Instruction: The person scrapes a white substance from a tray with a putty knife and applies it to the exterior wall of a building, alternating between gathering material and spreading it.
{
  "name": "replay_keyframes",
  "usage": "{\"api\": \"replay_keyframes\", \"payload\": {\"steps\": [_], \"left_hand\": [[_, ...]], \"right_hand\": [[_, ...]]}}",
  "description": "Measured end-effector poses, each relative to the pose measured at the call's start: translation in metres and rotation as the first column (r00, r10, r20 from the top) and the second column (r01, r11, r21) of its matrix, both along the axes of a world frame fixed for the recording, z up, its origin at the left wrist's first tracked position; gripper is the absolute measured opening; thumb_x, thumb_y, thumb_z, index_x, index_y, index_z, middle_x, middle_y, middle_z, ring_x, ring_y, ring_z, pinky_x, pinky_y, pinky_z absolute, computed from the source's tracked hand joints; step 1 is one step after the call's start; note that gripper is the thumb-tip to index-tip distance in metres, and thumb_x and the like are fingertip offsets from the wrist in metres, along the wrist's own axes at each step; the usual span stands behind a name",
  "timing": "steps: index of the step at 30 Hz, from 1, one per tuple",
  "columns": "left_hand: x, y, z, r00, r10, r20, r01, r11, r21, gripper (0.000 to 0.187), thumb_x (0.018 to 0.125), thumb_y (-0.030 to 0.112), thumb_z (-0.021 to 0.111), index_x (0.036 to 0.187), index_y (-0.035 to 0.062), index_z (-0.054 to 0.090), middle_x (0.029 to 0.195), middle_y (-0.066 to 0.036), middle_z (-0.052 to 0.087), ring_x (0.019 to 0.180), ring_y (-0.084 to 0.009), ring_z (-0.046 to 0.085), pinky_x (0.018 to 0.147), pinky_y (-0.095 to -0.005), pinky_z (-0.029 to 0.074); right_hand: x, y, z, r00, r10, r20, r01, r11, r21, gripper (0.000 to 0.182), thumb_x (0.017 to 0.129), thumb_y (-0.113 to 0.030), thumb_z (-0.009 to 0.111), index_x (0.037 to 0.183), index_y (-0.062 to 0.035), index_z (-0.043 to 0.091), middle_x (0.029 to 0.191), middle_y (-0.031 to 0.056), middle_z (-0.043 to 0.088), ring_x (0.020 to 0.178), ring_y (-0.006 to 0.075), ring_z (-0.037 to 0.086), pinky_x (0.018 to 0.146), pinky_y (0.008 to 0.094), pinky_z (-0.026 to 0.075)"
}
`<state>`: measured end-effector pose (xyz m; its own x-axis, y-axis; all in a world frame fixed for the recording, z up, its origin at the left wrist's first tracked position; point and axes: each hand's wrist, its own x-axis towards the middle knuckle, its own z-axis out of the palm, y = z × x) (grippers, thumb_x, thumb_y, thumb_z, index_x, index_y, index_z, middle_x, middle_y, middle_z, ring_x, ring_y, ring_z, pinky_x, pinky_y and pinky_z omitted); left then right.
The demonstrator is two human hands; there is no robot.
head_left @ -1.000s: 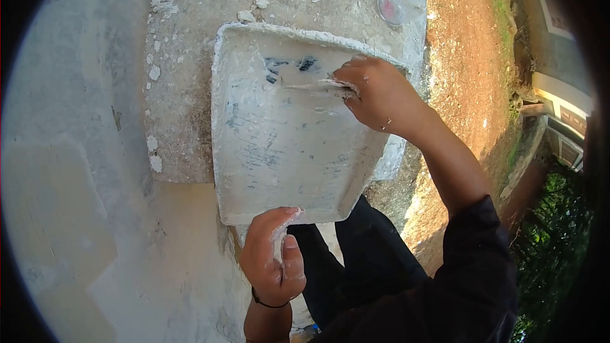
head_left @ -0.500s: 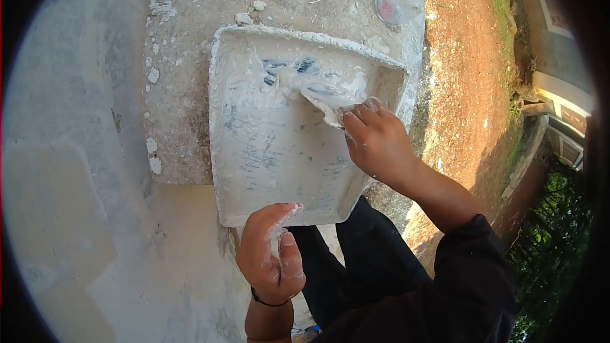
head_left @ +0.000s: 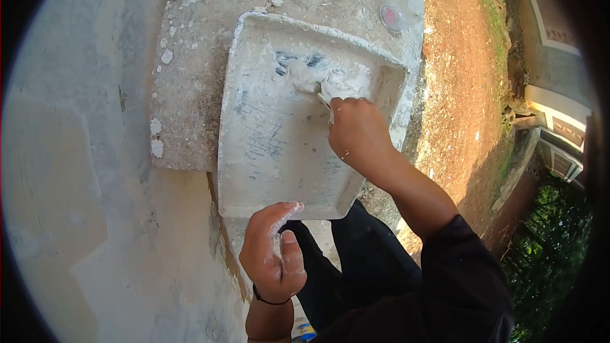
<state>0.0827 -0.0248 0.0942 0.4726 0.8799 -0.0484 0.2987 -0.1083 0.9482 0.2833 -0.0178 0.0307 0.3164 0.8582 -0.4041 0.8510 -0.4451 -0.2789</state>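
Plaster-caked tray (head_left: pixel 273 152) sits on a rough concrete ledge (head_left: pixel 190 89), near edge overhanging toward the person. Left hand (head_left: pixel 272 257) grips that near rim, fingers curled over the edge, thumb alongside, smeared white. Right hand (head_left: pixel 356 130) is inside the tray, fist closed around a scraper (head_left: pixel 324 94); only a bit of the blade shows past the knuckles, its tip in the wet white putty (head_left: pixel 305 76) heaped at the far end. Rest of the tray floor is thinly smeared, dark streaks showing through. Dried plaster crumbs (head_left: pixel 166 56) scattered on the ledge. A small round lid (head_left: pixel 391 17) lies beyond the tray's far corner. Bare red soil (head_left: pixel 457 76) to the right.
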Motion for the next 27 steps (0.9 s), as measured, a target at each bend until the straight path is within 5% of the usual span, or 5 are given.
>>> {"api": "replay_keyframes", "payload": {"steps": [13,21,23,24,27], "left_hand": [[-0.044,-0.022,0.016,0.997,0.075,0.033,-0.075,0.997,-0.008,0.028,0.076,-0.001,0.047,0.101,-0.0059,0.057,0.095,-0.019,0.062,0.084,-0.0303,0.061,0.078,-0.0342,0.048],[-0.066,-0.037,0.035,0.991,0.137,0.004,-0.137,0.99,-0.029,0.032,0.076,0.002,0.044,0.105,-0.0063,0.055,0.096,-0.018,0.061,0.085,-0.0246,0.059,0.075,-0.0318,0.046],[-0.071,-0.04,0.041,0.989,0.146,0.004,-0.145,0.989,-0.037,0.033,0.079,0.004,0.042,0.108,-0.0071,0.053,0.096,-0.017,0.06,0.085,-0.0213,0.057,0.075,-0.0301,0.044],[-0.075,-0.042,0.043,0.988,0.154,-0.013,-0.154,0.988,-0.021,0.033,0.078,0.002,0.042,0.109,-0.0071,0.052,0.096,-0.017,0.06,0.086,-0.0211,0.057,0.075,-0.0302,0.043],[-0.081,-0.051,0.052,0.984,0.175,-0.038,-0.174,0.984,0.028,0.035,0.077,-0.003,0.04,0.109,-0.0068,0.052,0.096,-0.016,0.06,0.086,-0.0198,0.056,0.077,-0.0292,0.043]], "right_hand": [[-0.102,-0.054,-0.022,0.994,0.111,0.011,-0.108,0.94,0.324,0.009,0.07,-0.004,0.052,0.077,0.0017,0.053,0.073,0.0187,0.057,0.071,0.0361,0.057,0.059,0.0389,0.051],[-0.092,-0.064,-0.008,0.911,-0.117,-0.395,0.197,0.965,0.17,0.02,0.07,-0.004,0.058,0.088,0.0055,0.056,0.082,0.0173,0.062,0.075,0.0333,0.062,0.061,0.0392,0.049],[-0.07,-0.065,-0.007,0.558,-0.473,-0.682,0.502,0.847,-0.176,0.025,0.075,0.0,0.054,0.099,0.0075,0.055,0.089,0.0159,0.063,0.078,0.0286,0.065,0.062,0.0362,0.052],[-0.063,-0.074,-0.021,0.553,-0.466,-0.691,0.499,0.849,-0.172,0.025,0.075,0.0,0.054,0.099,0.0075,0.055,0.089,0.0159,0.063,0.078,0.0286,0.065,0.062,0.0362,0.052],[-0.056,-0.096,-0.061,-0.029,-0.489,-0.872,0.695,0.617,-0.369,0.027,0.081,0.001,0.05,0.107,0.0085,0.052,0.093,0.0144,0.063,0.082,0.0244,0.065,0.065,0.0344,0.054]]}}
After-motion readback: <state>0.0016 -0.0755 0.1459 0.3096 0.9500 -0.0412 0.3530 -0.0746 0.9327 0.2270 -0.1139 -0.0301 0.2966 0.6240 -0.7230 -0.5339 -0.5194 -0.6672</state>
